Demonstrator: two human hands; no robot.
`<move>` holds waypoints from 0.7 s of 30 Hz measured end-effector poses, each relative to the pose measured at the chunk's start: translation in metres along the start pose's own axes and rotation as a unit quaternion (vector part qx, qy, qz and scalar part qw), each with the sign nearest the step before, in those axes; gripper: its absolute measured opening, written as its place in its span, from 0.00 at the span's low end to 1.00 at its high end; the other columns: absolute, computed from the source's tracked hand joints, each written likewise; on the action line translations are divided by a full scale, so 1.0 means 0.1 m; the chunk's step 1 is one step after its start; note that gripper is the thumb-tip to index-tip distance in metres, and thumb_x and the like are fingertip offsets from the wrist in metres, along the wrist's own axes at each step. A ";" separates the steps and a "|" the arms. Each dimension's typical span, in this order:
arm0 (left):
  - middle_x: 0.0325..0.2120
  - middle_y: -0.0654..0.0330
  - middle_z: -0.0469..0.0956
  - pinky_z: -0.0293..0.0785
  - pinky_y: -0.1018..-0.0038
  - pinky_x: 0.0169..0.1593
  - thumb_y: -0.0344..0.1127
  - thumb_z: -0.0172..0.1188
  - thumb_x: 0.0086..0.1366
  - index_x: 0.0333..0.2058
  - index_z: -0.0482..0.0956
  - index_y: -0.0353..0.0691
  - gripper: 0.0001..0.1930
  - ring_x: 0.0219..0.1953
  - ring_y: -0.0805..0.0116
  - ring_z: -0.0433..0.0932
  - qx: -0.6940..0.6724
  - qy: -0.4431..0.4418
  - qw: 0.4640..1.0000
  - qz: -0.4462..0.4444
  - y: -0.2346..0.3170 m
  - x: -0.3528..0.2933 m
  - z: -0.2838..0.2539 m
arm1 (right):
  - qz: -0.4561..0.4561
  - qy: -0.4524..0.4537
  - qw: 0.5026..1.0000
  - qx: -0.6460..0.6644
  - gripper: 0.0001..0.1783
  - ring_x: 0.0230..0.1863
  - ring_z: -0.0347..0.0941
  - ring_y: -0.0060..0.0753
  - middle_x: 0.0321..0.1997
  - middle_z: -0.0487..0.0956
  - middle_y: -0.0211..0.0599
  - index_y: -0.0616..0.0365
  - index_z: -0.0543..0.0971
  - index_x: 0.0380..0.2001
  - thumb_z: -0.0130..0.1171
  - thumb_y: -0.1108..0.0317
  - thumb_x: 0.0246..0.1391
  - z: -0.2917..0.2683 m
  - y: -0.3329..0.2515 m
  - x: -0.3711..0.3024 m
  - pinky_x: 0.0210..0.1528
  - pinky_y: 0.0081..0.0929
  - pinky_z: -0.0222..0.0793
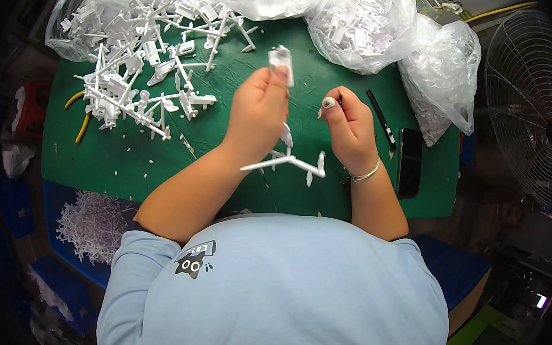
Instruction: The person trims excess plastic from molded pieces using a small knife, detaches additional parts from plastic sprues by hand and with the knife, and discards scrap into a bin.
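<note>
My left hand (253,119) is closed, with a small white plastic part (281,68) pinched between thumb and fingers; the part is slightly blurred. Just below that hand is a branched white plastic sprue (294,160) with small pieces on its ends. Whether the hand holds it or it lies on the table, I cannot tell. To the right, my right hand (353,134) has its thumb and fingers drawn together. A tiny pale bit shows by the thumb tip and something dark by the fingers, too small to name.
White moulded parts on sprues (145,79) are heaped at far left, near yellow-handled pliers (80,116). Plastic bags of white parts (365,26) stand at far right. A black pen (382,120) and phone (410,163) lie right. Sprue scraps (92,226) fill a blue bin.
</note>
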State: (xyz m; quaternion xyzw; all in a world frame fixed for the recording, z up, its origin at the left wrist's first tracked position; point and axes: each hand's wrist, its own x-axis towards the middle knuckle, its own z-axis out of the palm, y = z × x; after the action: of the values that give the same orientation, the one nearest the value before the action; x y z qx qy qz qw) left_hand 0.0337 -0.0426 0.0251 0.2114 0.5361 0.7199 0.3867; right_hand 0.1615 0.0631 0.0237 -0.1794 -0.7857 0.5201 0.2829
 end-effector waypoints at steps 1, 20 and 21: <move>0.12 0.69 0.63 0.56 0.82 0.16 0.47 0.46 0.71 0.28 0.67 0.40 0.17 0.11 0.82 0.59 0.000 0.002 1.000 0.002 0.01 0.05 -0.02 | -0.017 0.005 1.000 0.026 0.08 0.19 0.59 0.17 0.16 0.67 0.28 0.63 0.72 0.27 0.56 0.70 0.55 0.00 0.00 0.00 0.21 0.20 0.57; 0.11 0.67 0.63 0.62 0.79 0.18 0.47 0.46 0.71 0.29 0.69 0.38 0.18 0.12 0.78 0.62 -0.096 0.043 0.994 0.002 0.02 0.11 -0.08 | -0.119 -0.117 0.979 0.117 0.08 0.24 0.64 0.13 0.30 0.73 0.28 0.60 0.75 0.31 0.62 0.80 0.45 0.18 -0.11 -0.13 0.23 0.13 0.57; 0.12 0.67 0.64 0.64 0.79 0.20 0.46 0.46 0.71 0.29 0.71 0.37 0.18 0.14 0.78 0.64 -0.074 0.022 0.997 0.016 0.01 0.11 -0.08 | -0.091 -0.106 0.981 0.138 0.08 0.24 0.64 0.13 0.29 0.73 0.27 0.60 0.75 0.31 0.62 0.80 0.46 0.14 -0.10 -0.14 0.24 0.14 0.58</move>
State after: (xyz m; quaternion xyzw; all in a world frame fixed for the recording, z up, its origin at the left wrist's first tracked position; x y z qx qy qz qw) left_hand 0.0207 -0.0393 0.0224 0.1744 0.4861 0.7683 0.3783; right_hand 0.1639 0.0407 0.0247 -0.0108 -0.7450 0.6116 0.2662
